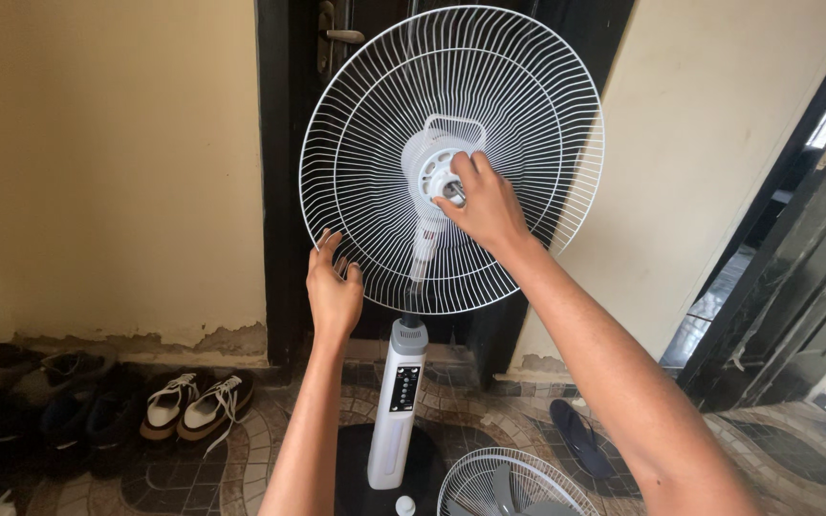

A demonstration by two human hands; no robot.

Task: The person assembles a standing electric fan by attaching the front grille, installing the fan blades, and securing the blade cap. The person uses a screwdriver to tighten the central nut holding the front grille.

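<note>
Rear grille [365, 124] sits mounted on the pedestal fan [399, 401], left hand [334, 291] steadying its lower rim with fingers loosely spread, right hand [485, 205] pinching the hub fitting [440, 177]; front grille [513, 485] with the blade lies unfitted on the floor [270, 449].

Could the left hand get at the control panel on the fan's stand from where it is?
Probably yes. The left hand rests at the rear grille's lower rim, and the control panel sits just below, with nothing between them.
</note>
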